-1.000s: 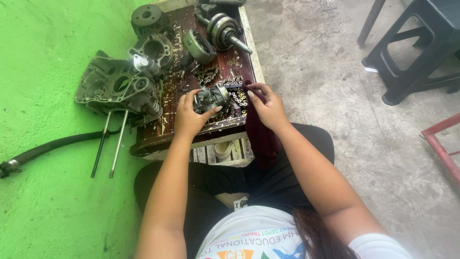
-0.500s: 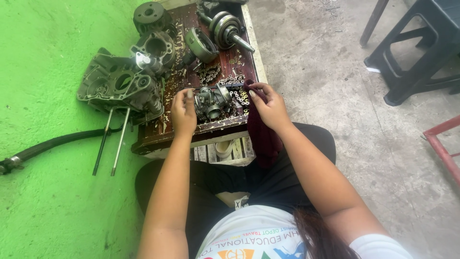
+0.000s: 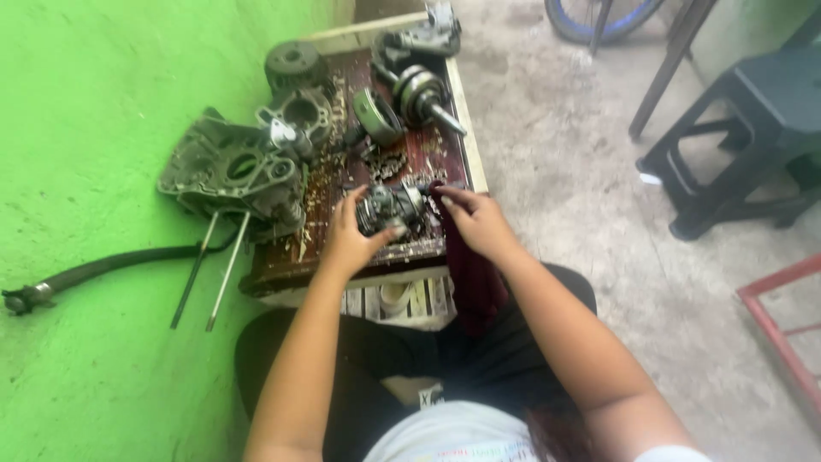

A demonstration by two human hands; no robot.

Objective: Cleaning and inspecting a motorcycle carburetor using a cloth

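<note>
A small grey metal engine part, like a carburetor (image 3: 389, 208), rests on the near end of a worn dark wooden board (image 3: 282, 265). My left hand (image 3: 351, 238) cups its left side with fingers curled around it. My right hand (image 3: 477, 221) sits at its right side, fingertips touching the part and a dark maroon cloth (image 3: 469, 274) that hangs off the board over my lap.
A grey crankcase half (image 3: 231, 175), a cylinder block (image 3: 299, 111), a round part (image 3: 291, 62), a crankshaft (image 3: 423, 94) and a chain (image 3: 386, 164) crowd the board's far end. A black hose (image 3: 94, 272) and two rods (image 3: 209, 269) lie on green floor. Black stool (image 3: 744, 145) at right.
The view has shifted so the board sits lower in frame. My hands have stayed on the small metal part, the left hand closing more around it.
</note>
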